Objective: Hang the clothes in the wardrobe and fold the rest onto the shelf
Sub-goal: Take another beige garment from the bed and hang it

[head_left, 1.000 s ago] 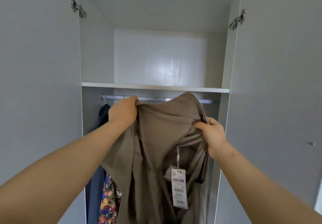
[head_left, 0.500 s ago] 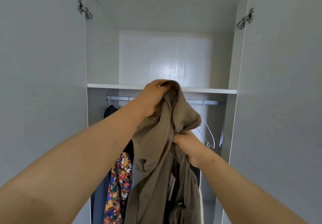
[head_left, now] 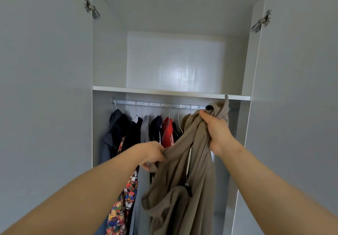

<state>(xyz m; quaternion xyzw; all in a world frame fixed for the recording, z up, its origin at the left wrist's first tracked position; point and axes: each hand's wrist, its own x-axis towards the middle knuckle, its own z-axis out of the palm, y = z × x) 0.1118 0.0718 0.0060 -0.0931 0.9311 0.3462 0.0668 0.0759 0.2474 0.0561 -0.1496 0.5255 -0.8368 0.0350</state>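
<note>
A taupe garment (head_left: 184, 183) hangs in front of the open wardrobe, bunched at its top. My right hand (head_left: 217, 132) grips that top just under the right end of the metal rail (head_left: 157, 103), where a hanger hook pokes up by the shelf edge. My left hand (head_left: 151, 154) pinches a fold of the garment lower on its left side. Several clothes hang along the rail on wire hangers: dark jackets (head_left: 118, 128), a red top (head_left: 167, 130) and a colourful patterned piece (head_left: 126, 194). The white shelf (head_left: 128, 89) runs above the rail.
Both grey wardrobe doors stand open, the left door (head_left: 45, 88) and the right door (head_left: 296, 88), with metal hinges near their tops. The compartment above the shelf has a pale back panel (head_left: 175, 61).
My right hand has risen to the garment's top at the right end of the rail. My left hand has dropped from the top to a lower fold. The view has widened onto the hanging clothes.
</note>
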